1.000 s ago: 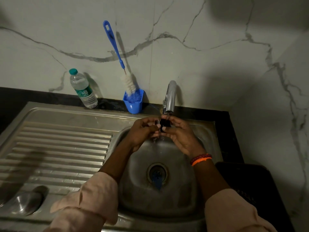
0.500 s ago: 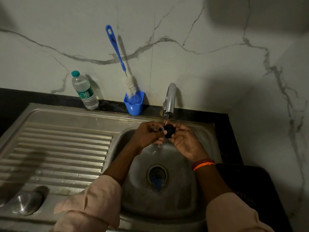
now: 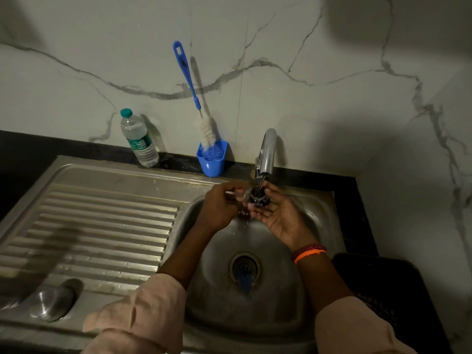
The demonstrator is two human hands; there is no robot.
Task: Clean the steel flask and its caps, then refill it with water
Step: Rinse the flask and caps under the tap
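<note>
A small black flask cap [image 3: 257,198] sits right under the running tap [image 3: 265,154], over the sink bowl [image 3: 314,213]. My right hand [image 3: 281,217] lies palm up beneath the cap and holds it with its fingertips. From the left, my left hand [image 3: 221,204] has its curled fingers pinching the same cap. Water splashes off the cap into the bowl. A rounded steel piece [image 3: 52,304] lies on the drainboard at the lower left; whether it is the flask or a cap, I cannot tell.
A blue bottle brush [image 3: 190,90] stands in a blue cup [image 3: 213,162] against the marble wall. A plastic water bottle [image 3: 139,139] stands left of it. The ribbed drainboard [image 3: 102,226] fills the left. A dark crate [image 3: 383,290] sits right of the sink.
Both hands stay under the tap and have turned the black cap between the fingers. My right palm now faces up more.
</note>
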